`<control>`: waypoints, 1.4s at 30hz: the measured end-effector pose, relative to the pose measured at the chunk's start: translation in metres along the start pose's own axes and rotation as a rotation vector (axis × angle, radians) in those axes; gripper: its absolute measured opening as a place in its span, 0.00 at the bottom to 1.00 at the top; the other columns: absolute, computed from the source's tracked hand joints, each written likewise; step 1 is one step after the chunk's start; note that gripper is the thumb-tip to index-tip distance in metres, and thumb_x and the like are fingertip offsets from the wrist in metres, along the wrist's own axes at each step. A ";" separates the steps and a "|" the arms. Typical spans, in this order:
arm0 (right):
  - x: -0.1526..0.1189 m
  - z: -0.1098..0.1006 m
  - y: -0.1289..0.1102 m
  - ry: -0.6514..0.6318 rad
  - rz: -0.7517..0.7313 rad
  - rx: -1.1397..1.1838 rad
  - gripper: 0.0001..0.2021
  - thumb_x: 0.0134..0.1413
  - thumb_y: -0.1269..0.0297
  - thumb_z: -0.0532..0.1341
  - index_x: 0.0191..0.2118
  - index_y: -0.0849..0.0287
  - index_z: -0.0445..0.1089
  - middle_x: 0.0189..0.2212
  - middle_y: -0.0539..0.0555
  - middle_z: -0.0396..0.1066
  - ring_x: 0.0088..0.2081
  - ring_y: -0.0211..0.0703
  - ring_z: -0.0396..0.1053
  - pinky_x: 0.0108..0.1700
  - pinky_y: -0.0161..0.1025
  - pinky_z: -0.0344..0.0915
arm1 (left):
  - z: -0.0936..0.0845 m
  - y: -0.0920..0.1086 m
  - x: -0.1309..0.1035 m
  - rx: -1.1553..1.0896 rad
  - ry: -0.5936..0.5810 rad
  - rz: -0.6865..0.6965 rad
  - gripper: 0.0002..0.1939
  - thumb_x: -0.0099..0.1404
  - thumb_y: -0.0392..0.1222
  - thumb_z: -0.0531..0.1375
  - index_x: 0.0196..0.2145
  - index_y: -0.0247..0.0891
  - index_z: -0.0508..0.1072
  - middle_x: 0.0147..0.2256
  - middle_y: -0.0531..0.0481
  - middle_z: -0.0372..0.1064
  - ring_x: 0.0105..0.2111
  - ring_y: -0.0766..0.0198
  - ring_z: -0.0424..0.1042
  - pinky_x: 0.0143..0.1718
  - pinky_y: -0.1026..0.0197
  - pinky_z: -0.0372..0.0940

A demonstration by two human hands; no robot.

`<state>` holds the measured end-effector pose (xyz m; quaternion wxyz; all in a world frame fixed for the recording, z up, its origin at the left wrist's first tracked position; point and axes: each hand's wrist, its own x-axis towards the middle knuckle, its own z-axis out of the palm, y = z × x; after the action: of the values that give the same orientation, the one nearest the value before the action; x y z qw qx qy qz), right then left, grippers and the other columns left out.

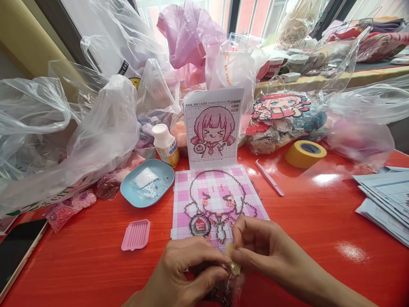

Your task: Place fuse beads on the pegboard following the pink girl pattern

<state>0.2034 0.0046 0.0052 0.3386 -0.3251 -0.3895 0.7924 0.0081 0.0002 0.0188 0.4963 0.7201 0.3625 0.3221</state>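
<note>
At the bottom centre, my left hand [188,273] pinches the top of a small clear bag [225,294] with dark contents. My right hand [262,243] has its thumb and finger closed on a yellowish strip [234,260] at the bag's top edge. Just beyond both hands lies a pink and white pegboard [182,187], on which bead outlines form a figure with a round cake badge. Behind the board stands a printed pattern sheet [212,128] of a pink-haired character. My hands hide part of the board's lower edge.
A blue tray [128,192], pink ridged tray [136,235], white bottle [164,143] and phone [21,251] are left. Pink tweezers [270,179], yellow tape [295,155] and papers [386,200] lie right. Plastic bags [108,119] crowd the back.
</note>
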 end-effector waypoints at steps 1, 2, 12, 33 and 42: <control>0.000 0.000 0.000 0.001 0.003 -0.012 0.12 0.47 0.66 0.69 0.28 0.61 0.64 0.23 0.47 0.72 0.26 0.32 0.72 0.30 0.29 0.69 | 0.001 0.000 0.000 0.007 0.008 -0.015 0.05 0.60 0.34 0.61 0.32 0.35 0.79 0.26 0.47 0.75 0.26 0.66 0.72 0.29 0.67 0.65; 0.000 0.001 0.001 0.000 0.005 -0.025 0.12 0.46 0.67 0.70 0.28 0.61 0.64 0.24 0.47 0.72 0.26 0.33 0.72 0.31 0.30 0.69 | 0.001 0.000 0.000 0.013 0.017 -0.032 0.05 0.60 0.34 0.62 0.31 0.35 0.79 0.25 0.47 0.75 0.24 0.67 0.71 0.27 0.68 0.64; -0.003 0.002 0.001 0.043 0.050 -0.126 0.05 0.46 0.71 0.67 0.28 0.62 0.70 0.22 0.47 0.72 0.25 0.31 0.72 0.30 0.28 0.68 | 0.000 0.004 0.001 -0.013 -0.006 -0.089 0.10 0.63 0.38 0.59 0.26 0.35 0.76 0.25 0.48 0.72 0.26 0.66 0.69 0.29 0.65 0.64; -0.005 -0.001 -0.001 -0.073 0.047 -0.196 0.11 0.52 0.58 0.65 0.30 0.63 0.70 0.27 0.52 0.72 0.28 0.35 0.72 0.32 0.32 0.67 | -0.001 0.002 -0.002 -0.135 -0.017 -0.182 0.08 0.62 0.43 0.61 0.29 0.38 0.77 0.31 0.48 0.65 0.33 0.63 0.67 0.33 0.63 0.63; -0.007 -0.003 -0.005 -0.069 0.013 -0.337 0.13 0.55 0.56 0.62 0.30 0.62 0.70 0.29 0.51 0.68 0.31 0.36 0.64 0.35 0.34 0.62 | -0.001 -0.002 -0.003 -0.155 0.019 -0.185 0.05 0.59 0.40 0.63 0.32 0.37 0.73 0.30 0.50 0.67 0.28 0.67 0.64 0.28 0.65 0.60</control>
<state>0.2109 0.0028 0.0094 0.2607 -0.3523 -0.5261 0.7288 0.0053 -0.0016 0.0170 0.5744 0.6400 0.4061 0.3090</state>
